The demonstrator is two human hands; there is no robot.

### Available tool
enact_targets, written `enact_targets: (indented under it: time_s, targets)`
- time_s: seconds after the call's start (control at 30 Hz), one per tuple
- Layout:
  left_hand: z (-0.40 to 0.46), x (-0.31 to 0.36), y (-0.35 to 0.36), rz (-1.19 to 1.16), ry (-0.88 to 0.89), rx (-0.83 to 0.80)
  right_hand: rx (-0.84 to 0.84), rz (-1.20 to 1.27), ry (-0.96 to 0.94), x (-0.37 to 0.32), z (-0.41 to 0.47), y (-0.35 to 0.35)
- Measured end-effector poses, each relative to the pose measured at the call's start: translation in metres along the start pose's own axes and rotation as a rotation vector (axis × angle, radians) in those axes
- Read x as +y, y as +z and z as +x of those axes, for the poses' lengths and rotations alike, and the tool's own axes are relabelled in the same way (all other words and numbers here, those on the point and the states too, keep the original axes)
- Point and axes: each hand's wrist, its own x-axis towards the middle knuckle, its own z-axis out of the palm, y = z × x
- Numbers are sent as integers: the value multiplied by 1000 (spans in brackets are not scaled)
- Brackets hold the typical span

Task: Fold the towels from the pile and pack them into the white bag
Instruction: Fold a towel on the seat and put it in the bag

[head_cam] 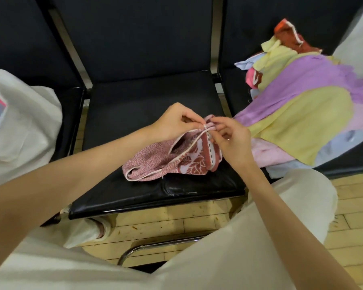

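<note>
Pink towel point(172, 160) pinched between both hands' fingers point(208, 124)

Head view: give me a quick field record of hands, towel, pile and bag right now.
left hand: pinches the towel's top edge
right hand: pinches the same edge
patterned pink towel: crumpled, lower part resting on the black chair seat
towel pile: unfolded, on the chair to the right
white bag: left, towels inside
</note>
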Motion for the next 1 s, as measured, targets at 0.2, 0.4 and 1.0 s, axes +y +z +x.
enact_targets:
  time_s: [0.2, 0.4, 1.0]
  targets:
    - [-13, 3, -6, -16, -74, 67, -16, -106, 54, 1, -1, 6]
    - [-76, -51, -53, 226, -392, 52, 27, -69, 137, 6, -9, 9]
    - [-162, -109, -39, 469, -569, 180, 8, -132, 168, -7, -20, 22]
